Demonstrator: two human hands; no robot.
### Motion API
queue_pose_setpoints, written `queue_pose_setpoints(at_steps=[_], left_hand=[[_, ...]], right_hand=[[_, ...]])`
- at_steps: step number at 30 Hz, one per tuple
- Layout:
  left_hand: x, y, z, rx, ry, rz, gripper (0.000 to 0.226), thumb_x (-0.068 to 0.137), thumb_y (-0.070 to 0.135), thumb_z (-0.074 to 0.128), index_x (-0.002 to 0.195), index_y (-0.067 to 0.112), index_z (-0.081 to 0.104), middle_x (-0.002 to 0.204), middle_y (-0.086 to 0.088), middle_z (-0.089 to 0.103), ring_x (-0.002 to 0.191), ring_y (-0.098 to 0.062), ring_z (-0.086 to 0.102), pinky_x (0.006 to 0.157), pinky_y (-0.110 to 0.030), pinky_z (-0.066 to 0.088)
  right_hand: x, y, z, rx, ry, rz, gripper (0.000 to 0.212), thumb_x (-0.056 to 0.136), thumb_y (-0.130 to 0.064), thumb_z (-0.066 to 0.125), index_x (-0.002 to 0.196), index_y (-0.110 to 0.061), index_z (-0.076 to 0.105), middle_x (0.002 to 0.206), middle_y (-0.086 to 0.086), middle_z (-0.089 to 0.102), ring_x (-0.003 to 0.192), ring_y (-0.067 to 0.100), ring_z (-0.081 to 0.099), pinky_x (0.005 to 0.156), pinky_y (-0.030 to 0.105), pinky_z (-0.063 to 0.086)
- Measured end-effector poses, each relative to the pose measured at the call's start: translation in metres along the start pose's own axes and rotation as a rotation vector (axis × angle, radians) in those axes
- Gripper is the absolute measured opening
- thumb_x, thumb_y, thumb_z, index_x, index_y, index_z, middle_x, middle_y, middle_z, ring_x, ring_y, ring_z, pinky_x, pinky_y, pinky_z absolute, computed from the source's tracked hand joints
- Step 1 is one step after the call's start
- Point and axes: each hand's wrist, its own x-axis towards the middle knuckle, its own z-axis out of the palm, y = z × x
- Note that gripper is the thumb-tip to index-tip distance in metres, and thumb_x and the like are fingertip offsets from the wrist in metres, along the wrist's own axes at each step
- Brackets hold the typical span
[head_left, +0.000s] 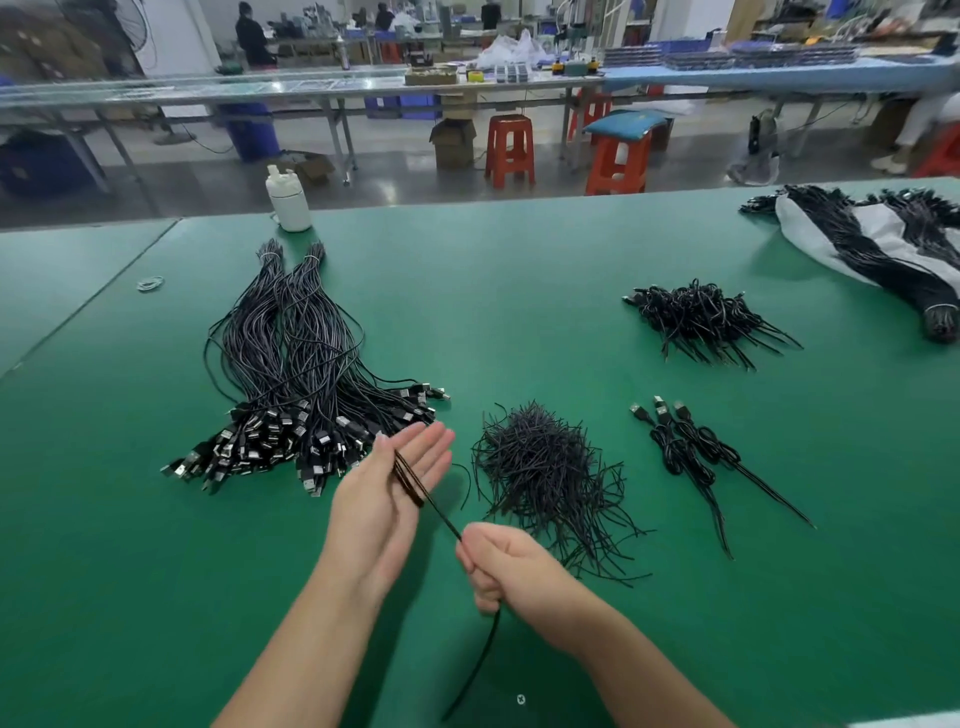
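No legible text, labels, brands or numbers in this frame. Only mark: small white round symbol with a cross (521, 699) on the green bench mat (519, 291), near edge. White plastic bottle (289, 200) and brown cardboard boxes (453, 141) behind: too blurred to read any print.

Matt black plastic-sheathed cable (470, 670) over a smooth green matt table (156, 571); glossy white plastic bottle (288, 200).
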Motion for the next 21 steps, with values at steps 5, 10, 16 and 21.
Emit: queue_pose_setpoints(at_steps=[5, 10, 16, 21], left_hand=[[-0.001, 0.047, -0.003, -0.008, -0.508, -0.136, 0.029, 0.101, 0.026, 0.051, 0.102, 0.004, 0.070, 0.049, 0.012, 0.038, 0.039, -0.006, 0.032, 0.038, -0.020, 0.031], [-0.015, 0.049, -0.009, 1.181, -0.944, -0.257, 0.037, 0.103, 0.037, 0.044, 0.097, 0.016, 0.073, 0.056, 0.002, 0.063, 0.044, -0.019, 0.045, 0.054, -0.027, 0.043], [-0.011, 0.011, -0.004, 1.212, -0.531, -0.065, 0.030, 0.107, 0.016, 0.040, 0.104, 0.008, 0.068, 0.093, -0.004, 0.078, 0.089, -0.019, 0.074, 0.087, -0.033, 0.057], [-0.011, -0.012, 0.016, 0.339, -0.110, 0.027, 0.035, 0.103, 0.021, 0.041, 0.115, -0.004, 0.061, 0.105, -0.021, 0.073, 0.105, -0.031, 0.070, 0.090, -0.034, 0.057]], right_hand=[[-0.004, 0.001, -0.013, 0.298, 0.081, 0.044, 0.045, 0.105, -0.034, 0.044, 0.062, -0.020, 0.048, 0.056, -0.002, 0.024, 0.053, 0.018, 0.021, 0.057, 0.028, 0.035], [-0.002, -0.022, -0.025, 0.612, 0.036, -0.019, 0.040, 0.104, -0.031, 0.041, 0.070, -0.015, 0.055, 0.053, -0.004, 0.027, 0.047, 0.011, 0.021, 0.050, 0.025, 0.031], [-0.003, -0.032, -0.017, 0.492, -0.003, -0.064, 0.034, 0.106, -0.030, 0.038, 0.078, -0.014, 0.048, 0.055, -0.004, 0.026, 0.043, 0.007, 0.018, 0.042, 0.020, 0.015], [-0.002, -0.020, -0.007, -0.233, 0.142, -0.125, 0.035, 0.107, -0.021, 0.038, 0.075, -0.024, 0.050, 0.054, -0.011, 0.035, 0.049, 0.010, 0.028, 0.047, 0.026, 0.023]])
